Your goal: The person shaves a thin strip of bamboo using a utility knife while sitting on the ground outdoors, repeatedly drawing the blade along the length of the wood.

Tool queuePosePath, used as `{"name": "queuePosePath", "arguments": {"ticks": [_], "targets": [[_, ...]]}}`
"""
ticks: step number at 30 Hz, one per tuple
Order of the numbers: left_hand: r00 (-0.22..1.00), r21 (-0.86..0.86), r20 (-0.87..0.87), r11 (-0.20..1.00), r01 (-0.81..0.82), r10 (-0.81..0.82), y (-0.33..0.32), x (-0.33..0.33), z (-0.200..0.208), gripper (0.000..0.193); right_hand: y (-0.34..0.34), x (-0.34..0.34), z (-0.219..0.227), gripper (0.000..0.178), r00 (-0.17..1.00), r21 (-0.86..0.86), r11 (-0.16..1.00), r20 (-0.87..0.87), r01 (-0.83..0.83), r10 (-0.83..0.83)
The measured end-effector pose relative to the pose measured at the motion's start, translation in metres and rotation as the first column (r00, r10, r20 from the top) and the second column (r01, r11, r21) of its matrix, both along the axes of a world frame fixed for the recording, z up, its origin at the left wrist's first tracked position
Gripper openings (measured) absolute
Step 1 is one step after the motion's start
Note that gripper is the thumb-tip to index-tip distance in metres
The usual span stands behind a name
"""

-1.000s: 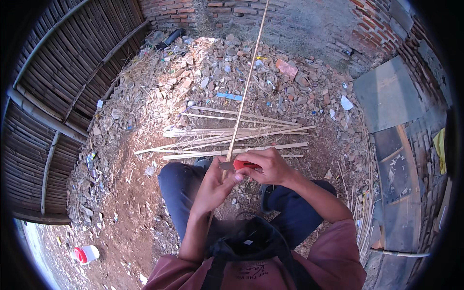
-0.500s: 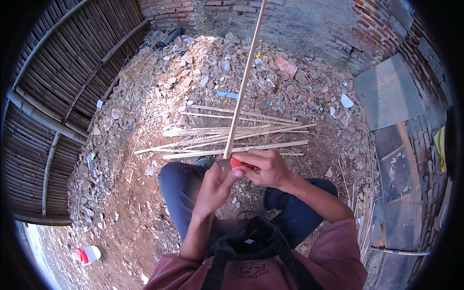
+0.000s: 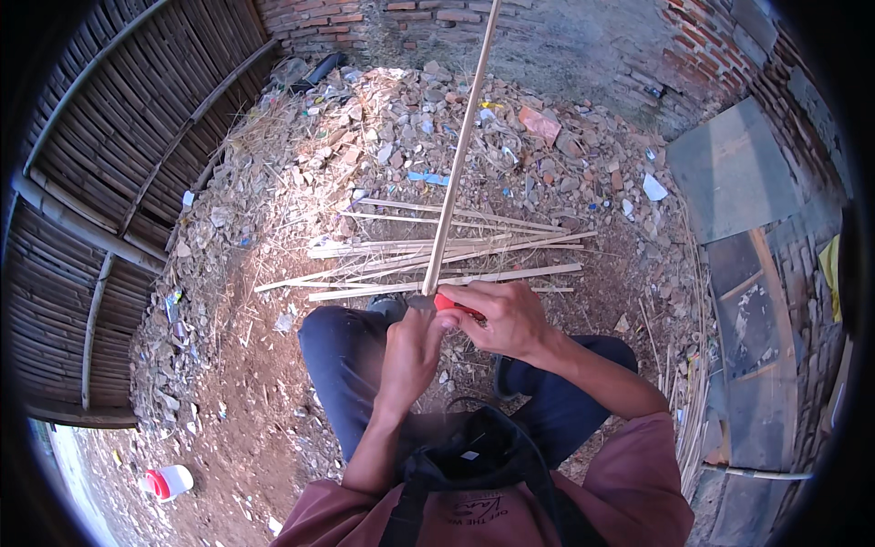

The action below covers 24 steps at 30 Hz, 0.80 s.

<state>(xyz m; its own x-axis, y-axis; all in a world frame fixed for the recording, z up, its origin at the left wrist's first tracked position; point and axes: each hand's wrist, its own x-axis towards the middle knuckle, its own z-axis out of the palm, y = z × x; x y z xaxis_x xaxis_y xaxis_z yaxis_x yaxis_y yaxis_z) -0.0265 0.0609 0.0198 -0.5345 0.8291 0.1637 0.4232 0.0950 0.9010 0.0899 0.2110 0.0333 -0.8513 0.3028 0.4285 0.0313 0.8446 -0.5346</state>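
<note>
A long, pale bamboo strip (image 3: 453, 182) rises away from me, its near end at my hands. My left hand (image 3: 408, 351) is closed around that near end, its fingers partly smeared by motion. In my right hand (image 3: 506, 319) is a knife with a red handle (image 3: 448, 304). Its grey blade, blurred, lies across the strip just beyond my left fingers. The two hands nearly touch, with the left thumb close to the knife handle. Beyond them, several cut bamboo strips (image 3: 538, 273) lie loosely crossed on the ground.
My bent legs (image 3: 339, 365) frame the hands, and a dark bag (image 3: 474, 451) hangs at my front. Rubble (image 3: 365, 137) spreads up to a brick wall (image 3: 547, 55). A bamboo-slat panel (image 3: 109, 118) stands left; boards (image 3: 734, 173) lean right. A red-and-white container (image 3: 169, 481) sits lower left.
My left hand has shifted slightly away from me along the strip, and the knife blade has moved a little the same way. My right hand keeps its grip.
</note>
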Motion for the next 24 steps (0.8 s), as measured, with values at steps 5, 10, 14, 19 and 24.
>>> {"name": "queuePosePath", "arguments": {"ticks": [5, 10, 14, 19, 24], "targets": [[0.991, -0.144, 0.06, 0.983, -0.112, 0.121, 0.009, 0.005, -0.007, 0.028, -0.001, -0.002, -0.001, 0.034, 0.995, -0.043, 0.995, 0.05, 0.091, -0.089], [0.994, -0.109, 0.09, 0.993, -0.045, 0.055, 0.004, 0.0, -0.005, 0.032, -0.001, -0.003, 0.001, 0.029, 0.997, -0.059, 0.996, 0.037, 0.063, -0.061], [0.994, 0.042, 0.1, 0.998, 0.046, -0.05, 0.001, -0.004, -0.007, 0.031, 0.008, -0.002, -0.008, 0.025, 1.0, -0.05, 0.999, 0.011, -0.018, 0.019], [1.0, -0.035, 0.024, 0.999, 0.013, -0.012, -0.001, 0.002, -0.009, 0.029, 0.005, -0.004, -0.006, 0.024, 1.0, -0.035, 0.999, 0.009, -0.023, 0.023], [0.994, -0.111, -0.083, 0.99, -0.085, 0.076, 0.005, 0.007, -0.013, 0.03, 0.002, -0.005, -0.001, 0.025, 1.0, -0.013, 1.0, 0.023, -0.003, 0.003]]}}
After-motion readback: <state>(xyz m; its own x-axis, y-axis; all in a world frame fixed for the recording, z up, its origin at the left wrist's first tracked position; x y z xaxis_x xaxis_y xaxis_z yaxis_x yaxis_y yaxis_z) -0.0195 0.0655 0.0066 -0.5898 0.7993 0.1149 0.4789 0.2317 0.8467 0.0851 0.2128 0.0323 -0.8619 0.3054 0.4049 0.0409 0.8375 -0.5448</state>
